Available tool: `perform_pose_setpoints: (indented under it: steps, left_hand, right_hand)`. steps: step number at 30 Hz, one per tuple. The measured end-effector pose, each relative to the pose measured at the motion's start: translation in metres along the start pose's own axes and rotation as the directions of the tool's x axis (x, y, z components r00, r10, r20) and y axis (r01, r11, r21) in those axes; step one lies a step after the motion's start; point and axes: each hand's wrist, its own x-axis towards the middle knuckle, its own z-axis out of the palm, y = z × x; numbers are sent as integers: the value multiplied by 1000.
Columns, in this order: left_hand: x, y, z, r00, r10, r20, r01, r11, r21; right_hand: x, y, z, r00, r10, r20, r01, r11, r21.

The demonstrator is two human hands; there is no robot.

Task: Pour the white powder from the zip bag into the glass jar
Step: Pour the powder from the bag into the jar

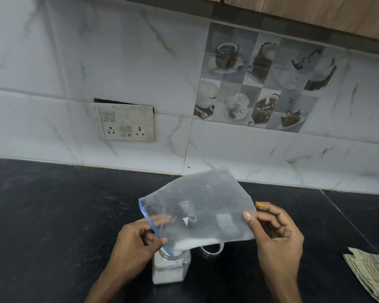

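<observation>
A clear zip bag (201, 206) with a blue zip strip is tilted down to the left over a square glass jar (170, 271) on the black counter. White powder (193, 242) has gathered at the bag's low edge near the jar's mouth, and the jar holds white powder at its bottom. My left hand (136, 243) pinches the bag's zip end right above the jar. My right hand (276, 235) grips the bag's far right edge, lifted higher.
A clear round lid (212, 250) lies on the counter just right of the jar. A small orange-brown object (262, 205) peeks out behind my right hand. A folded striped cloth (370, 274) lies at the right. The tiled wall has a socket panel (125, 123).
</observation>
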Motion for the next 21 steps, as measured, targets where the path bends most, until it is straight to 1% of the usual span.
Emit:
perform_pose_setpoints:
  steps: [3,9,16,21]
  left_hand:
    - [0,2,0,1000,9,4,-9,1000,-8]
    - [0,2,-1,1000,1,6,-1,1000,3]
    - [0,3,-1,1000,2,3,-2,1000,31]
    - [1,3,-2,1000,7,8,-7,1000,11]
  right_hand:
    - [0,1,0,1000,-3,-15,3,1000,16]
    - [1,3,0,999,-34,9,33,999,37]
    - [1,3,1,999,-41,25,39,997,68]
    - [2,4,3,999,-34,22,32,995,96]
